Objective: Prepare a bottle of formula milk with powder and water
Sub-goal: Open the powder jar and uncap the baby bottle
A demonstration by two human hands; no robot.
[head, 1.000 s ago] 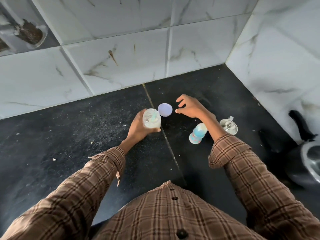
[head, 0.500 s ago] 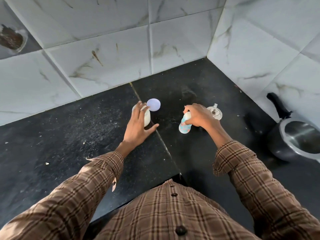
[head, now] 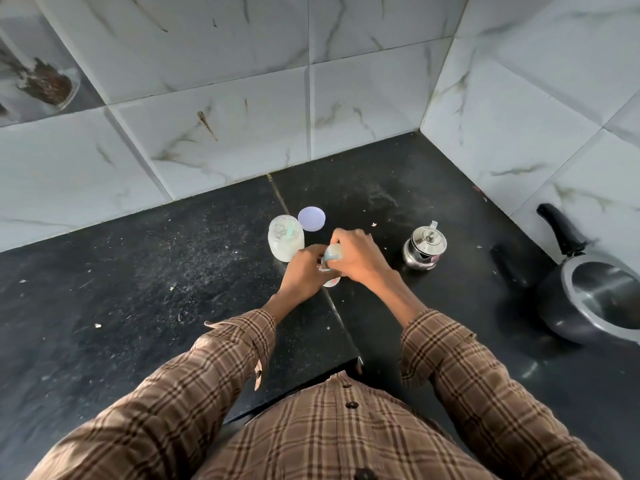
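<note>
A small baby bottle (head: 331, 268) with a pale blue top and a patterned body stands on the black counter, mostly hidden by my hands. My right hand (head: 356, 256) wraps over its top. My left hand (head: 304, 271) grips its lower body from the left. Just behind my left hand stands an open clear jar of white powder (head: 285, 239) with a scoop inside. Its lilac lid (head: 312, 218) lies flat on the counter behind it. A small steel kettle (head: 425, 247) with a lid sits to the right of my hands.
A dark pressure cooker (head: 602, 299) with a black handle stands at the right edge. The black stone counter (head: 138, 271) meets marble-tiled walls at the back and right, forming a corner. Crumbs dot the counter.
My left hand let go of the powder jar and moved right onto the baby bottle. My right hand brought the bottle in from the right, toward the jar.
</note>
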